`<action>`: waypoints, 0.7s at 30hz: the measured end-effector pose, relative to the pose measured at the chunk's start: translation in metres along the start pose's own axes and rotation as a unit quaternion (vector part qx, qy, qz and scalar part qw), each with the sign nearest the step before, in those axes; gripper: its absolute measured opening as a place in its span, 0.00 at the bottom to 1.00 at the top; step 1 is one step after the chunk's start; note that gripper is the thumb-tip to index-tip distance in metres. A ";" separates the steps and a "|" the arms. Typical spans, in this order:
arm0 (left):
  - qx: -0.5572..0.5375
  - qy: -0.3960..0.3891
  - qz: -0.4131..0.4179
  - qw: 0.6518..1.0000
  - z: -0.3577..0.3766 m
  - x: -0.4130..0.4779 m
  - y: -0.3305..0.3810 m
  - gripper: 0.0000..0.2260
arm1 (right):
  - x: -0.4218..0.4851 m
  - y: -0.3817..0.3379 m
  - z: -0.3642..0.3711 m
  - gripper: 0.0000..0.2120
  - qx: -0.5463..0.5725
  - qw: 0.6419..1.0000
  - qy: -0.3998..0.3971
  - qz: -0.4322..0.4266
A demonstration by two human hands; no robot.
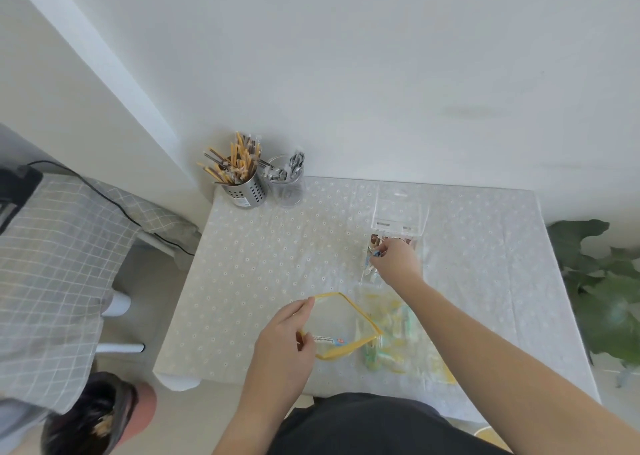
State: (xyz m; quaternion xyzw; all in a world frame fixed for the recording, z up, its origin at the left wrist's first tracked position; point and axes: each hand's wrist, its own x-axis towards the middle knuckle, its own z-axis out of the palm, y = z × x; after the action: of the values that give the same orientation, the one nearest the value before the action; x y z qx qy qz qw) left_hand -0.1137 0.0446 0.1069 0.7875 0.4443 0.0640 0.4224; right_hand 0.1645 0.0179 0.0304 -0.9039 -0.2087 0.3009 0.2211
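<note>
A clear zip bag with a yellow rim point(360, 316) lies on the table near the front, its mouth held wide. My left hand point(284, 336) grips the bag's near-left rim between thumb and fingers. Inside the bag, to the right, lie several pale yellow and green packets point(391, 333). My right hand point(394, 258) reaches farther back and pinches a small blue-tipped item point(376, 253) at a clear plastic package point(398, 219) holding several small brown and white pieces.
The table carries a white dotted cloth point(277, 246). At its back left stand a perforated metal cup of wrapped sticks point(239, 177) and a clear cup of wrapped cutlery point(287, 180). A green plant point(602, 288) stands right; a checked-cloth table point(52, 264) and another person's head point(93, 416) are left.
</note>
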 end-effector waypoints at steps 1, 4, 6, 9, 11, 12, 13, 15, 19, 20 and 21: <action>-0.001 0.003 -0.001 1.000 0.000 0.001 -0.001 0.28 | 0.001 0.000 0.001 0.04 -0.010 1.000 -0.007 0.002; 0.001 0.012 -0.001 1.000 0.000 0.004 -0.002 0.27 | 0.005 0.001 0.003 0.04 -0.057 0.998 -0.039 0.002; 0.000 0.014 0.001 1.000 0.000 0.004 -0.002 0.27 | 0.008 0.003 0.006 0.10 -0.092 0.994 -0.062 -0.003; -0.003 0.017 0.005 1.000 -0.001 0.006 -0.002 0.27 | 0.014 0.004 0.009 0.14 -0.112 0.990 -0.091 0.003; -0.005 0.023 0.010 1.000 -0.002 0.007 0.000 0.27 | 0.015 0.002 0.007 0.13 -0.115 0.988 -0.106 -0.001; -0.007 0.026 0.017 0.999 -0.002 0.007 0.001 0.27 | 0.014 0.001 0.005 0.12 -0.115 0.987 -0.111 -0.003; -0.009 0.029 0.024 0.999 -0.002 0.007 0.002 0.27 | 0.013 -0.001 0.003 0.11 -0.117 0.987 -0.113 -0.007; -0.014 0.035 0.035 0.999 -0.002 0.006 0.004 0.27 | 0.009 -0.004 -0.002 0.11 -0.128 0.987 -0.100 -0.018; -0.016 0.040 0.052 0.998 -0.003 0.007 0.006 0.27 | -0.006 -0.008 -0.018 0.11 -0.057 0.997 -0.030 -0.048; -0.014 0.040 0.055 0.998 -0.003 0.007 0.006 0.26 | -0.014 -0.011 -0.026 0.10 -0.024 0.998 -0.015 -0.062; -0.013 0.039 0.058 0.997 -0.003 0.007 0.007 0.26 | -0.025 -0.014 -0.035 0.08 0.006 0.997 -0.004 -0.078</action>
State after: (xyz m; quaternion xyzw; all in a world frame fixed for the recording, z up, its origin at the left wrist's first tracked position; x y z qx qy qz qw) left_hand -0.1057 0.0499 0.1117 0.8030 0.4134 0.1248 0.4108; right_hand 0.1648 0.0073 0.0742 -0.8825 -0.2776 0.2873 0.2482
